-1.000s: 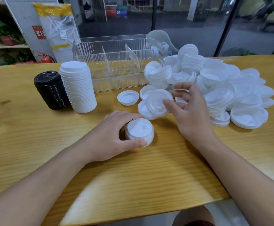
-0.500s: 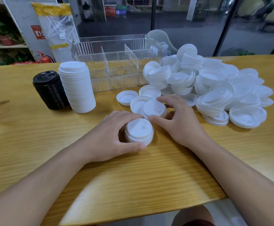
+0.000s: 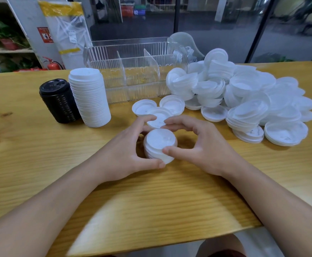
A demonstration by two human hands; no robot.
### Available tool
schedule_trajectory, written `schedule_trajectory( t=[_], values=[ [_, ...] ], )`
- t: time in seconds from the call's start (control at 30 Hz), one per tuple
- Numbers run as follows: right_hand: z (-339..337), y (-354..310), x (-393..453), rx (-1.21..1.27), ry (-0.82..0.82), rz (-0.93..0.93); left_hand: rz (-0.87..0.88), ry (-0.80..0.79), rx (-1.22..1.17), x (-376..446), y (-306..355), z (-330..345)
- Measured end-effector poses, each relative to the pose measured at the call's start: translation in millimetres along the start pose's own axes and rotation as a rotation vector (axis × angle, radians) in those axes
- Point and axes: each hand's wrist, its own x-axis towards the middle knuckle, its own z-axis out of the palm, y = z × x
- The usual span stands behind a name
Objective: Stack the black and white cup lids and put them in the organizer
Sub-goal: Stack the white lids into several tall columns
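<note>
A short stack of white lids stands on the wooden table in front of me. My left hand grips it from the left, thumb at its front. My right hand holds its top lid from the right, thumb on the front rim and fingers curled over the back. A tall white lid stack and a black lid stack stand at the left. The clear organizer with dividers sits behind. A big heap of loose white lids lies at the right.
Three single white lids lie upside down between the organizer and my hands. The table's front edge runs close below my forearms. A shelf with plants and a fire extinguisher stand beyond the table at the left.
My right hand brought a white lid from the loose ones over to the short stack and now holds it on top. My left hand stayed on the stack.
</note>
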Motion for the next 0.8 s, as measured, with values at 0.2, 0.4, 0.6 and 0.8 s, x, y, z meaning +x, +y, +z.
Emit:
schedule_trajectory(
  t=[0.2, 0.4, 0.6, 0.8],
  values=[
    [-1, 3, 1, -0.053, -0.037, -0.029, 0.003, -0.007, 0.010, 0, 2, -1],
    [-3, 4, 1, -0.034, -0.050, -0.007, 0.040, -0.010, 0.068, -1, 2, -2],
    [-5, 10, 4, -0.064, 0.061, -0.059, 0.065, -0.011, 0.079, 1, -1, -1],
    [-1, 40, 31, -0.439, 0.106, -0.107, 0.041, -0.010, 0.108, 2, -3, -3]
  ],
)
